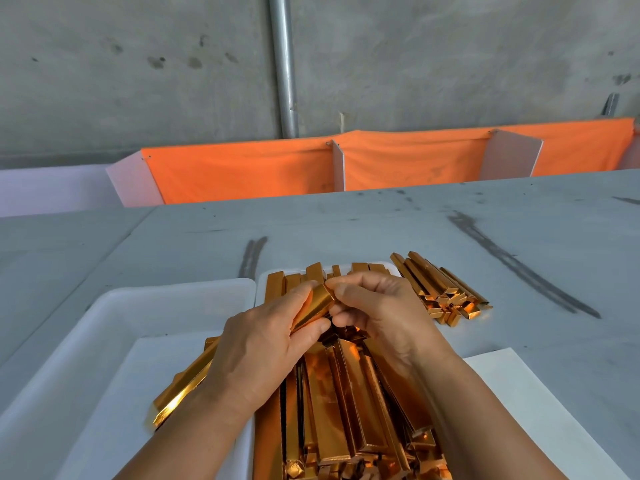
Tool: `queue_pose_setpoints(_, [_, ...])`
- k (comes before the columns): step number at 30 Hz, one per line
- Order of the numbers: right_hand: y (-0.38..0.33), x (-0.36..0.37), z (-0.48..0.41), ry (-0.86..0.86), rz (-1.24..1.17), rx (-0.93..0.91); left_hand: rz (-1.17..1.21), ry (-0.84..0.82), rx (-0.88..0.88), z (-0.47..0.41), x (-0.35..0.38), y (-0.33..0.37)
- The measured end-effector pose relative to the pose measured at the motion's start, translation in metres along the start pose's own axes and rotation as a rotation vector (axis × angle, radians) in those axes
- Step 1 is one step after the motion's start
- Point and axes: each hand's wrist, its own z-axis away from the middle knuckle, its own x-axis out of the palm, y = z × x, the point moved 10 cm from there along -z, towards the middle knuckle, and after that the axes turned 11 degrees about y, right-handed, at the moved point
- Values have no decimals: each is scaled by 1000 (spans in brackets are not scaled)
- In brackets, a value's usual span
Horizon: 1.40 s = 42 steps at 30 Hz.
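Both my hands work on one shiny gold foil carton [317, 306] held above a white tray [391, 270] packed with several long gold cartons [341, 403]. My left hand [263, 344] grips the carton's body between thumb and fingers. My right hand [377, 308] pinches its far end with thumb and fingertips. The carton points up and away from me, its lower end hidden by my left hand.
A white tray [114, 306] on the left holds a long gold carton [183, 382]. A loose pile of gold cartons [440, 289] lies on the grey table [519, 237] to the right. A white sheet [526, 403] is at the lower right. Orange cloth [242, 171] hangs behind the table.
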Motion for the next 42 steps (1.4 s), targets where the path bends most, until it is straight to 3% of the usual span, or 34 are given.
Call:
queue_pose_setpoints(14, [0, -1, -1, 15, -31, -9, 140, -29, -42, 2, 0, -1])
queue_pose_setpoints(34, [-2, 14, 3, 10, 91, -157, -64, 105, -32, -3, -12, -1])
queue_pose_setpoints(42, [-5, -15, -6, 227, 81, -133, -119, 31, -108, -2, -5, -19])
